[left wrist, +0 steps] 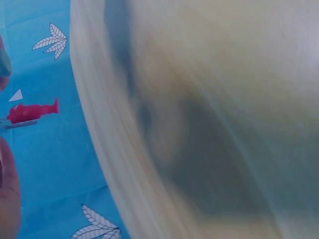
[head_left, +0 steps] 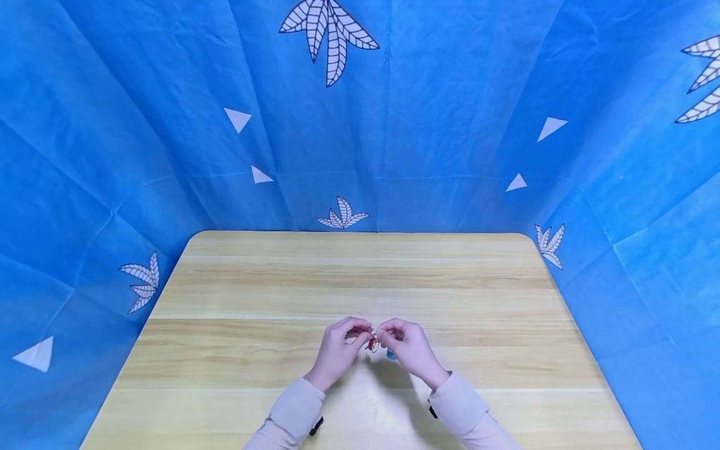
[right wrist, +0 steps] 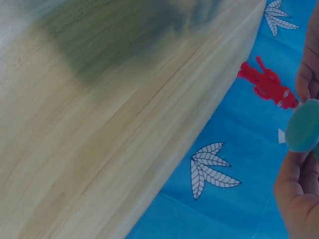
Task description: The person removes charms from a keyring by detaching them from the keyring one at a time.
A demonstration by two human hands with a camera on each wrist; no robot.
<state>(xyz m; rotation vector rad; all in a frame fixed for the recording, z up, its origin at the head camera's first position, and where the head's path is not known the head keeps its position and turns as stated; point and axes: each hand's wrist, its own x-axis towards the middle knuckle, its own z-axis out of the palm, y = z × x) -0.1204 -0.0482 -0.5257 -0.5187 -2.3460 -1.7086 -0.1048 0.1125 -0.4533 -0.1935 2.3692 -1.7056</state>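
Both hands meet above the near middle of the pale wooden table [head_left: 360, 287], fingertips drawn together. The left hand [head_left: 337, 350] and the right hand [head_left: 410, 350] each have curled fingers pinching opposite ends of a small red plastic figure-shaped piece [head_left: 372, 340], which hangs between them just above the tabletop, not touching it. From the right wrist view the same red piece [right wrist: 266, 84] shows clearly against the blue cloth, with a thin limb sticking up, and the right hand's fingers [right wrist: 309, 69] close on its end. A round teal disc [right wrist: 302, 125] sits held in that same hand (how it joins the red piece, I cannot tell). The left wrist view is mostly blur, though the red piece [left wrist: 31, 111] appears there too. A blue cloth backdrop with white leaf prints [head_left: 450, 125] surrounds the table.
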